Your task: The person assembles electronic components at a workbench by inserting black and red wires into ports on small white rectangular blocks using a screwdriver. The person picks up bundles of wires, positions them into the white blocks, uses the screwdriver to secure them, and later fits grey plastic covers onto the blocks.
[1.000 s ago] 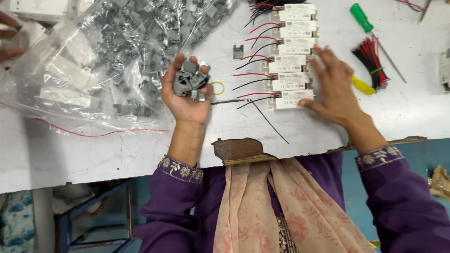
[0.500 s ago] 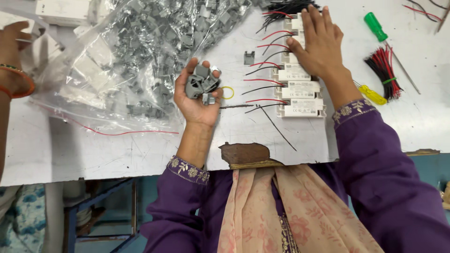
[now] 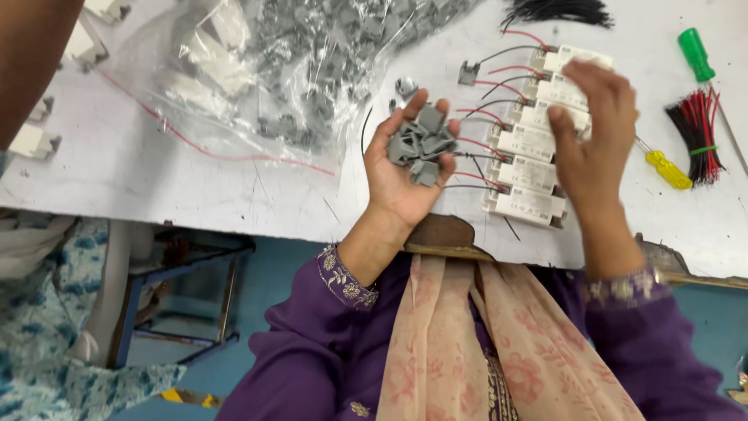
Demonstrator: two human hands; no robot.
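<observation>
My left hand (image 3: 405, 171) is palm up above the white table's (image 3: 195, 187) front edge, cupping a small heap of grey plastic clips (image 3: 421, 144). My right hand (image 3: 592, 136) hovers with fingers loosely spread over a stack of white rectangular modules (image 3: 526, 168) that have red and black wires sticking out to the left. It seems to hold nothing. One loose grey clip (image 3: 467, 72) lies near the top module.
A clear plastic bag (image 3: 296, 70) full of grey clips lies at the back left. A green screwdriver (image 3: 693, 54), a yellow screwdriver (image 3: 670, 168) and a red-and-black wire bundle (image 3: 697, 136) sit at right. Another person's arm (image 3: 31, 62) is at upper left, near white parts (image 3: 31, 140).
My right hand has lifted off the upper modules and pulled back over the stack. My left hand has opened flatter, so the clips show in the palm. The view shifted.
</observation>
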